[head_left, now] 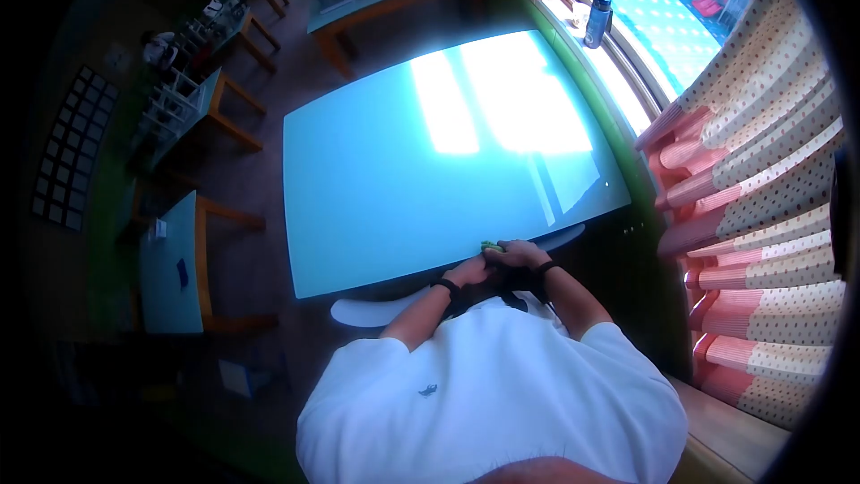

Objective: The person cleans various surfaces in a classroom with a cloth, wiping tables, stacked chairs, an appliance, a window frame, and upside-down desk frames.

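Observation:
Both of my hands are together just at the near edge of a large light-blue table (376,188). A small green item (490,246), too small to identify, shows at the fingers of my right hand (512,254), which are closed around it. My left hand (470,271) is beside and slightly below it, touching or nearly touching the right; its fingers are curled, and what they hold, if anything, is hidden. Dark bands circle both wrists. Behind my forearms, a pale curved piece (381,309) sticks out below the table edge.
A dark blue bottle (597,21) stands on the windowsill at the upper right. Patterned curtains (752,197) hang along the right. Other tables (172,260) line the left, and another table (394,2) with upturned chairs stands beyond. Sunlight glares on the large table.

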The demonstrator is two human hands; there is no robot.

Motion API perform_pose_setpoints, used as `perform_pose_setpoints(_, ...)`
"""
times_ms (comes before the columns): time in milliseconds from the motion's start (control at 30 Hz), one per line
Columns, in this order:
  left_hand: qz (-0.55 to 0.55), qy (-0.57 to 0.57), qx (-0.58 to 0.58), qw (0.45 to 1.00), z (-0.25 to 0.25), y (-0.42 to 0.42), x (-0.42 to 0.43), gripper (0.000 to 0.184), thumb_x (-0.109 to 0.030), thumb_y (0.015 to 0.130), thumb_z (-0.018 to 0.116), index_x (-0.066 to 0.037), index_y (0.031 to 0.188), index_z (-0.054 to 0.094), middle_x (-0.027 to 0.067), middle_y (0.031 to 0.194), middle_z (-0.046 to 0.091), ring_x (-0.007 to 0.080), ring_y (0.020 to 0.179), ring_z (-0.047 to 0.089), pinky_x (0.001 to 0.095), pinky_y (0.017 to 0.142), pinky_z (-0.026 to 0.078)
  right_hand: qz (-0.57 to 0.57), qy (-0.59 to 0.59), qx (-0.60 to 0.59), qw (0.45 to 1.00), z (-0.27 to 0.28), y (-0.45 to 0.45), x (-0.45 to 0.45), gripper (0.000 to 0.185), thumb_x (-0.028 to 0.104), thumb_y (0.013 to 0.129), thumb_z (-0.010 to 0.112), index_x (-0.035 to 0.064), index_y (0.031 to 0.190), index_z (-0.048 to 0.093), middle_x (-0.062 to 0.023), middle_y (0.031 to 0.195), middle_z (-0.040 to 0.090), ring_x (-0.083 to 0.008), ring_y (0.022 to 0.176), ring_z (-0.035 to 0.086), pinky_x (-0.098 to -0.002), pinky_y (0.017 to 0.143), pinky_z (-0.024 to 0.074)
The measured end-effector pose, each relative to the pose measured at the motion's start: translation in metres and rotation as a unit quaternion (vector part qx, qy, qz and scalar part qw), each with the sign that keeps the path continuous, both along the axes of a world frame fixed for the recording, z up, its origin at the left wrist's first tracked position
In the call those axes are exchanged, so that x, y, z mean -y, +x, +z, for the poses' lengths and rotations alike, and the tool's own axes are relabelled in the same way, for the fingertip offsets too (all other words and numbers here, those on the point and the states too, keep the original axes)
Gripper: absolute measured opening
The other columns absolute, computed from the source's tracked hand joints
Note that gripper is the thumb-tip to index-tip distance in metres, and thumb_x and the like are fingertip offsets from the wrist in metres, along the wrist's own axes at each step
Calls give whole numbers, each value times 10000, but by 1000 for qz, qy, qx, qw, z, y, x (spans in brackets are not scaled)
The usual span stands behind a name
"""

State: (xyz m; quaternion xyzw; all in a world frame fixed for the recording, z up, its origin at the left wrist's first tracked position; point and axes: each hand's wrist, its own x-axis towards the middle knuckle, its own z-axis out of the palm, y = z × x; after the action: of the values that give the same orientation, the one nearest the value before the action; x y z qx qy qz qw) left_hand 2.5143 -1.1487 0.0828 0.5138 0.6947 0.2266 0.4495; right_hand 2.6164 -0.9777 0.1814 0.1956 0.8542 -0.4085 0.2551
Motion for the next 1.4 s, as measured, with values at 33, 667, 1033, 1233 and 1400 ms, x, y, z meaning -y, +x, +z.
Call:
perform_pose_setpoints(33,21,-26,43,999,33,0,-2,630,-283,932,547,66,1406,320,289,1328,498,412,1226,493,409,1044,396,-2,7,-8,1000,1,-1,2,529,467,844,561,41,1151,633,-204,1138,647,-336,1053,605,-390,932,452)
perform_pose_setpoints(667,86,-108,-14,990,21,5,12,413,-242,872,497,40,1162,583,268,1194,596,400,1113,568,454,969,436,274,37,19,961,-31,-25,7,300,287,783,632,40,946,678,-171,1147,633,-346,989,628,-417,807,519)
perform_pose_setpoints(1033,122,-86,-12,989,-14,22,26,693,-103,817,492,-3,1466,271,279,1413,423,388,1239,496,393,1040,402,193,126,-193,954,4,65,-57,181,216,832,605,53,889,657,-174,1001,630,-362,911,623,-422,816,513)
perform_pose_setpoints(1233,92,-18,3,996,46,28,20,784,-88,862,509,-50,1523,88,343,1490,235,396,1398,288,401,1147,268,191,193,-142,952,5,74,-102,251,210,812,638,52,1005,606,-198,985,650,-385,922,632,-452,774,512)
perform_pose_setpoints(1400,126,-36,36,991,51,34,9,795,-87,869,507,-117,1533,70,320,1476,296,427,1394,279,419,1141,271,257,161,-211,929,-39,30,-41,440,234,854,611,32,1210,449,-217,867,665,-409,806,649,-498,708,503)
